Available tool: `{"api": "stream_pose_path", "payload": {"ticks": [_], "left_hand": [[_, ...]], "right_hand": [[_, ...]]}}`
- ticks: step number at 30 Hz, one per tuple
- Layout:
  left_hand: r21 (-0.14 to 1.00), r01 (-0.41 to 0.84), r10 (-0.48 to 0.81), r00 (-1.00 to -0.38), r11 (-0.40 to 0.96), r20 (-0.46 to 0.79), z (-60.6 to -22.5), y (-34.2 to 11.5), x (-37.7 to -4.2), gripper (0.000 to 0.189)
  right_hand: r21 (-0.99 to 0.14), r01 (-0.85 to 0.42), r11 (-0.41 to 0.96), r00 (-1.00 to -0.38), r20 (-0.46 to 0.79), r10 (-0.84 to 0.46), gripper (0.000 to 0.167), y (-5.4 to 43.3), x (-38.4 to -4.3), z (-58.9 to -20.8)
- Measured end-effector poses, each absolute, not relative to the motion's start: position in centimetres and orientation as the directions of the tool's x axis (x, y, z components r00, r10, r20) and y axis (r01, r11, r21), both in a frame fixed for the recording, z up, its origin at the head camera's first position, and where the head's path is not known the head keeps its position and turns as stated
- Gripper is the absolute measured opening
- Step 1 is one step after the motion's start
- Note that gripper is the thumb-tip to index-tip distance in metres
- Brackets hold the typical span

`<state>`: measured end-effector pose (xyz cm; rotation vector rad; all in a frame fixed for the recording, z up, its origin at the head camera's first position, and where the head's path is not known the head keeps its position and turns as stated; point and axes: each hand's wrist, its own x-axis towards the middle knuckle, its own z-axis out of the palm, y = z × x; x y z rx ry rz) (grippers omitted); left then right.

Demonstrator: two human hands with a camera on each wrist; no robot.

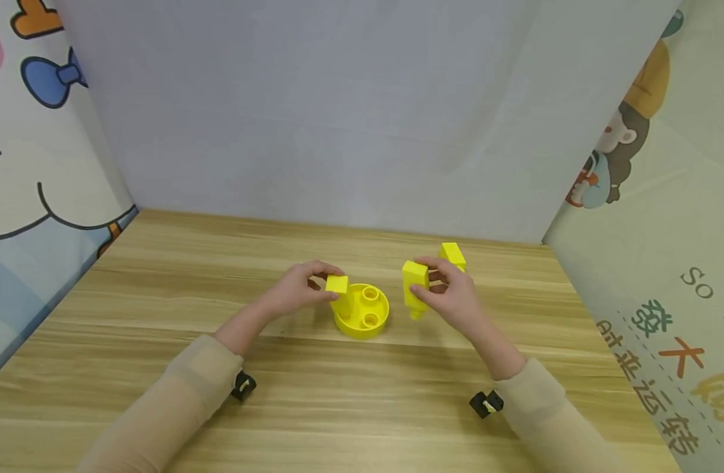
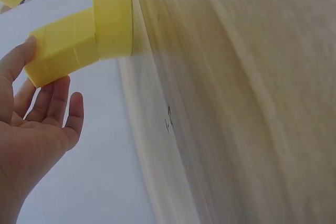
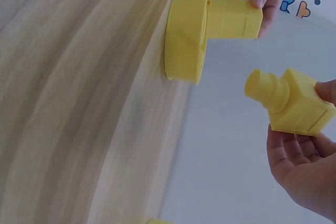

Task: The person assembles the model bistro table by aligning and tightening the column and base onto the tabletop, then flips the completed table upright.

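Observation:
A round yellow base (image 1: 362, 332) with a low rim lies on the table, two ringed sockets showing inside it. On its left side stands a yellow square block (image 1: 338, 285), pinched near its top by my left hand (image 1: 299, 287). To the right, my right hand (image 1: 453, 295) holds a second yellow block (image 1: 416, 282) above the table, between thumb and fingers. In the right wrist view, this held block (image 3: 296, 103) has a stepped round peg pointing toward the base (image 3: 186, 35). The lower end of the left block is hidden inside the rim.
Another yellow block (image 1: 452, 254) stands behind my right hand, partly covered by it. The wooden table (image 1: 220, 407) ends at a pale cloth backdrop (image 1: 315, 118). Printed cloths hang at left and right. A black wrist device (image 1: 486, 403) sits below each sleeve.

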<state>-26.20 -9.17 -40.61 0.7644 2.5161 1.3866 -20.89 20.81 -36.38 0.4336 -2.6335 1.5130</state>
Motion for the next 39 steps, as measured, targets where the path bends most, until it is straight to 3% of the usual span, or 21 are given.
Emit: {"api": "stream_pose_path", "payload": {"ticks": [9, 20, 33, 39], "left_hand": [[0.827, 0.310, 0.464, -0.883, 0.470, 0.068, -40.9, -9.1, -26.2, 0.045], [0.796, 0.350, 0.438, -0.891, 0.494, 0.120, -40.4, -8.7, -25.7, 0.041], [0.800, 0.351, 0.448, -0.886, 0.487, 0.116, -40.5, -8.7, -25.9, 0.040], [0.800, 0.344, 0.446, -0.889, 0.492, 0.108, -40.6, -8.8, -25.7, 0.040]], "right_hand": [[-0.864, -0.291, 0.412, -0.945, 0.193, -0.263, 0.046, 17.0, -19.7, -35.5], [-0.851, -0.343, 0.397, -0.920, 0.219, -0.326, 0.044, 16.3, -22.0, -39.4], [-0.790, -0.354, 0.500, -0.919, 0.196, -0.342, 0.047, 15.5, -22.1, -40.2], [-0.743, -0.413, 0.527, -0.895, 0.222, -0.387, 0.056, 15.3, -22.4, -40.5]]}}
